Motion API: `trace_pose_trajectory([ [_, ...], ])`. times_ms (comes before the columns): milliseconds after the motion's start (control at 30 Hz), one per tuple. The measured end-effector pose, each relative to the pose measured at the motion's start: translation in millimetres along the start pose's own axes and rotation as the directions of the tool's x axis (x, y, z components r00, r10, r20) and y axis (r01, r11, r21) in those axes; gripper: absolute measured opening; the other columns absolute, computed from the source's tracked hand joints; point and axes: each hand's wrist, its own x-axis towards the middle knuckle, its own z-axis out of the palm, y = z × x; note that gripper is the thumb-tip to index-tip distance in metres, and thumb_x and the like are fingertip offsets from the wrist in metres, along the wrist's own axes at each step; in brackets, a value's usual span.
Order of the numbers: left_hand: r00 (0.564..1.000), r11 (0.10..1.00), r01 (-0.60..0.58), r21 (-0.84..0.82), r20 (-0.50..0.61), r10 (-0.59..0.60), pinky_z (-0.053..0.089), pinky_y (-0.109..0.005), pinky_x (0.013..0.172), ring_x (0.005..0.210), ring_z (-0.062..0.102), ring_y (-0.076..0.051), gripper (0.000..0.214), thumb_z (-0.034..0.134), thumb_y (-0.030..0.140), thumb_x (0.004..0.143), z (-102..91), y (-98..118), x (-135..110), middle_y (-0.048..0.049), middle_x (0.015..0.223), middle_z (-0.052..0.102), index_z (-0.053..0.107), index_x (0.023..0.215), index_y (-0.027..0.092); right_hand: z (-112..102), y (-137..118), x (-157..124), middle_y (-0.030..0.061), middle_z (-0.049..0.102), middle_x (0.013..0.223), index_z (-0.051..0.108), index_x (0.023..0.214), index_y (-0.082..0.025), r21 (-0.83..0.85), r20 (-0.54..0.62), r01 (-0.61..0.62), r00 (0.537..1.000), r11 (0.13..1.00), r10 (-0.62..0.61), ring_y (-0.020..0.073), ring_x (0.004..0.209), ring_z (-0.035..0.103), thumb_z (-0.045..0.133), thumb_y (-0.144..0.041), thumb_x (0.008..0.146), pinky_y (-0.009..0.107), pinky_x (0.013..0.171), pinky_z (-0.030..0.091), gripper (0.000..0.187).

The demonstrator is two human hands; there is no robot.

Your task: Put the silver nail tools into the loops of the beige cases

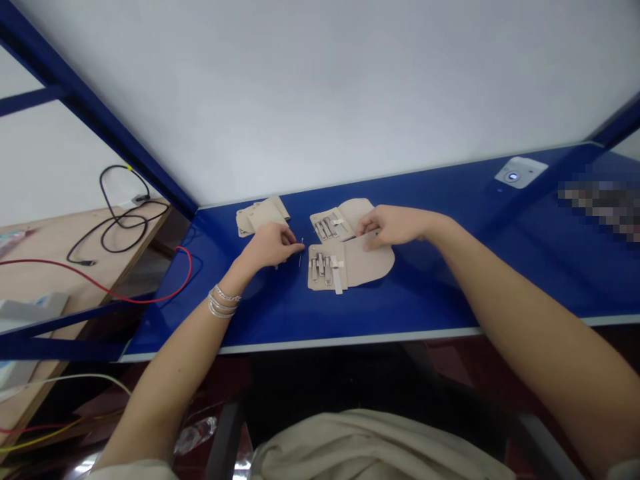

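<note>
A blue tabletop (430,300) runs along a pale wall (320,100), with blue frame bars rising at the left and right. Near the middle of it, the near case (370,262), beige, lies unfolded, its row of metal grooming tools (321,269) on the left and its rounded flap on the right. Just beyond lies the far case (356,212), also open and bearing similar tools. The right hand (393,225) rests over both flaps, fingers bent, thumb on the near one. The left hand (273,245) has thumb and forefinger narrowly spaced beside a thin metal tool (301,257); at this blur I cannot tell whether either hand grips anything. Beyond the left hand sit more beige cases (270,211), overlapping. A white device (525,170) lies far right; a black cable (116,217) coils on a wooden table (55,267) at left.
</note>
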Motion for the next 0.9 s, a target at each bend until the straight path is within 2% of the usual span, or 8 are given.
trace_pose_trajectory([
  [233, 0.995, 0.986, -0.069, 0.149, -0.061, 0.079, 0.052, -0.033, 0.066, 0.061, 0.065, -0.021, 0.016, 0.062, 0.024, 0.076, 5.1, 4.5, -0.7, -0.0066, 0.070, 0.072, 0.073, 0.083, 0.015, 3.1, -2.7, 1.7, 0.0059, 0.075, 0.099, 0.072, 0.086, -0.022, 0.013, 0.032, 0.064, 0.997, 0.998, -0.064, 0.0255, 0.088, 0.067, 0.076, -0.026, 0.065, 0.033, 0.071, 0.050, 0.022],
  [333, 0.997, 0.972, -0.059, 0.228, -0.037, 0.069, 0.053, -0.033, 0.073, 0.072, 0.067, -0.023, 0.019, 0.057, 0.019, 0.077, 5.5, 7.3, -1.5, -0.0081, 0.075, 0.073, 0.074, 0.085, 0.014, 10.5, -11.1, 1.9, 0.0069, 0.073, 0.098, 0.073, 0.091, -0.020, -0.033, -0.129, 0.182, 0.974, 0.983, -0.185, 0.0234, 0.089, 0.066, 0.076, -0.029, 0.067, 0.033, 0.076, 0.050, 0.026],
  [400, 0.998, 0.963, -0.045, 0.264, -0.027, 0.054, 0.053, -0.034, 0.078, 0.079, 0.068, -0.025, 0.022, 0.053, 0.016, 0.079, 7.0, 8.9, -1.8, -0.0104, 0.082, 0.074, 0.073, 0.088, 0.013, 19.8, -19.0, 3.0, 0.0078, 0.072, 0.097, 0.072, 0.094, -0.018, -0.075, -0.302, 0.241, 0.919, 0.968, -0.253, 0.0213, 0.087, 0.065, 0.076, -0.034, 0.068, 0.032, 0.077, 0.050, 0.031],
  [467, 0.998, 0.952, -0.040, 0.304, -0.039, 0.054, 0.053, -0.036, 0.083, 0.087, 0.069, -0.027, 0.025, 0.049, 0.014, 0.082, 9.4, 9.7, -1.8, -0.0132, 0.090, 0.074, 0.072, 0.090, 0.012, 31.3, -25.6, 5.7, 0.0067, 0.072, 0.089, 0.072, 0.091, -0.017, -0.038, -0.235, 0.278, 0.931, 0.960, -0.279, 0.0190, 0.079, 0.064, 0.076, -0.039, 0.069, 0.030, 0.072, 0.050, 0.031],
  [567, 0.997, 0.938, -0.038, 0.345, -0.052, 0.059, 0.052, -0.038, 0.086, 0.094, 0.068, -0.029, 0.026, 0.045, 0.012, 0.084, 12.3, 9.1, -0.7, -0.0149, 0.098, 0.073, 0.071, 0.091, 0.011, 46.6, -28.3, 12.3, 0.0052, 0.071, 0.081, 0.072, 0.088, -0.016, -0.005, -0.121, 0.316, 0.942, 0.949, -0.314, 0.0166, 0.072, 0.063, 0.074, -0.036, 0.072, 0.029, 0.067, 0.049, 0.026],
  [667, 0.994, 0.930, -0.031, 0.367, -0.084, 0.066, 0.051, -0.038, 0.088, 0.096, 0.066, -0.029, 0.026, 0.044, 0.012, 0.086, 12.5, 7.0, 1.0, -0.0161, 0.100, 0.071, 0.069, 0.094, 0.010, 53.7, -24.3, 18.1, 0.0046, 0.071, 0.078, 0.072, 0.085, -0.016, 0.018, -0.148, 0.303, 0.943, 0.953, -0.297, 0.0158, 0.071, 0.063, 0.073, -0.033, 0.073, 0.028, 0.066, 0.049, 0.021],
  [767, 0.981, 0.930, -0.034, 0.367, -0.167, 0.102, 0.050, -0.039, 0.091, 0.098, 0.064, -0.027, 0.023, 0.046, 0.015, 0.089, 10.8, 5.3, 1.7, -0.0173, 0.104, 0.068, 0.067, 0.097, 0.010, 53.9, -20.6, 20.2, 0.0042, 0.070, 0.078, 0.072, 0.085, -0.017, 0.057, -0.162, 0.296, 0.945, 0.954, -0.283, 0.0155, 0.071, 0.063, 0.074, -0.036, 0.072, 0.027, 0.065, 0.049, 0.024],
  [900, 0.971, 0.958, -0.070, 0.279, -0.202, 0.129, 0.050, -0.038, 0.089, 0.092, 0.064, -0.024, 0.020, 0.047, 0.016, 0.090, 10.0, 5.5, 1.1, -0.0130, 0.098, 0.069, 0.065, 0.096, 0.012, 53.2, -20.4, 20.2, 0.0040, 0.070, 0.078, 0.073, 0.085, -0.017, 0.054, -0.155, 0.300, 0.945, 0.953, -0.288, 0.0156, 0.071, 0.063, 0.077, -0.040, 0.069, 0.027, 0.064, 0.049, 0.028],
])
